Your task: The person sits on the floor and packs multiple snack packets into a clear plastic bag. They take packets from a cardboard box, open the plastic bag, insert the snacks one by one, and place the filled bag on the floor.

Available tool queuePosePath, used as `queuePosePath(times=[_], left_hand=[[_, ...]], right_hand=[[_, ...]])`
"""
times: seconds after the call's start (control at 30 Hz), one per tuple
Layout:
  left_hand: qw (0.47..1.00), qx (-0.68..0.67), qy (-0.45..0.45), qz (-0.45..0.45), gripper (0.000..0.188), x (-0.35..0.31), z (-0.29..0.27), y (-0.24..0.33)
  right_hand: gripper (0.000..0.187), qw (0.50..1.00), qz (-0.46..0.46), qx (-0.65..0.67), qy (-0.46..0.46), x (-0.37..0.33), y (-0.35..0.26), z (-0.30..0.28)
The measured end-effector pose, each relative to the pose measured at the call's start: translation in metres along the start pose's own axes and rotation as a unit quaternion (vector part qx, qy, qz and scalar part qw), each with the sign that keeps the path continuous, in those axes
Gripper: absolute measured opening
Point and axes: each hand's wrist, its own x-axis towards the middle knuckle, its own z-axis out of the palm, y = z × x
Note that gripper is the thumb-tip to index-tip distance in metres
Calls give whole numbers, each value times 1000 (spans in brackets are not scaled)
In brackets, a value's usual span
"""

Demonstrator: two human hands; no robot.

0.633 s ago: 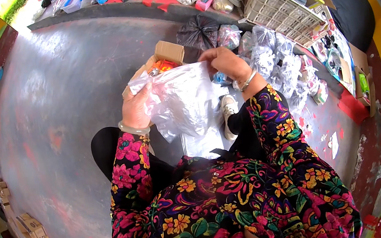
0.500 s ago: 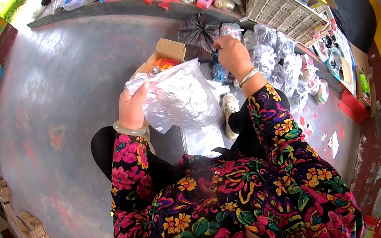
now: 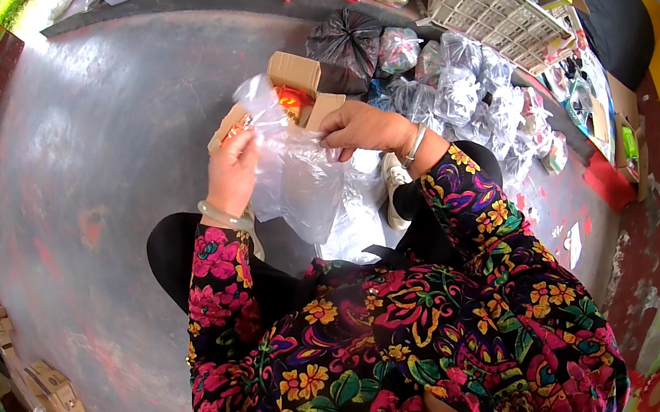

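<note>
Between my hands hangs a clear plastic bag, its upper edge pulled apart. My left hand pinches the bag's left side, with a loose flap standing up above the fingers. My right hand grips the right side of its rim between thumb and fingers. Just beyond the bag stands an open cardboard box with orange-red packets inside, partly hidden by the bag and my left hand. Below the bag, more clear plastic lies on the floor between my shoes.
Several filled clear bags are heaped to the right, beside a black plastic bag. A white plastic crate stands on the ledge behind them. At the lower left sits a small cardboard box on the grey floor.
My right hand has come in from the black bag and taken hold of the clear bag's rim. The bag, bunched and wide before, now hangs narrower between both hands.
</note>
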Motion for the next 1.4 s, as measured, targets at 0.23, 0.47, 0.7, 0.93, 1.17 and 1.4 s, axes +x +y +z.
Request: queuePosePath(times=[0.23,0.47,0.7,0.93,1.17,1.4], left_hand=[[981,-47,189,0,24,-8,7,8],[935,-299,5,-191,21,-30,51,21],[835,-458,-44,-303,19,-28,56,-6],[831,-460,-29,-311,17,-30,58,-11],[833,-462,9,-304,14,-28,57,-2],[820,-505,77,-259,12,-24,52,-9]], right_hand=[[19,976,69,163,123,2,8,0],[13,984,-1,48,170,12,7,23],[15,953,-91,-233,171,16,17,42],[11,991,13,-60,121,18,25,40],[12,986,-18,-67,153,15,19,42],[13,973,31,165,159,20,27,33]])
